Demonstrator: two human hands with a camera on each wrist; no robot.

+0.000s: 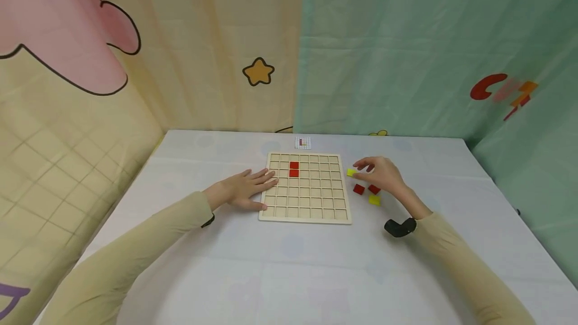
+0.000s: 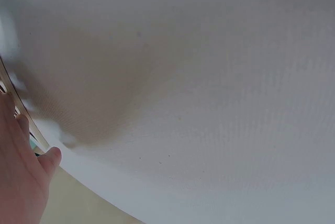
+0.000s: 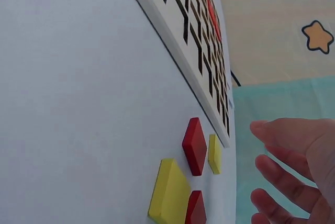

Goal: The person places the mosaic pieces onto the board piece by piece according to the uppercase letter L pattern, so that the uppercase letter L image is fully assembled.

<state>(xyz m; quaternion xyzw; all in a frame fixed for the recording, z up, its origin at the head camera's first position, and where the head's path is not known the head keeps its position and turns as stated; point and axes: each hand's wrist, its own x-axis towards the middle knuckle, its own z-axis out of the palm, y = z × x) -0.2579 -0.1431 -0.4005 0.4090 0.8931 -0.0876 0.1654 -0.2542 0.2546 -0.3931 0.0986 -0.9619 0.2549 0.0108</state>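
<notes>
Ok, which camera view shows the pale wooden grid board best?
The head view: the board shows almost whole from above, only its left edge partly under the left hand. The right wrist view has it steeply slanted and cut off at the top; the left wrist view, just a sliver of edge.

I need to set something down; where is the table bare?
Bare: the table between the sleeves, nearer than the grid board; also beyond the left hand. Crowded: right of the board, with loose tiles and the right hand.

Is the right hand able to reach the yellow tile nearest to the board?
Likely yes: the right hand hovers near the yellow tile, holds nothing, and nothing visible appears to block its way.
</notes>
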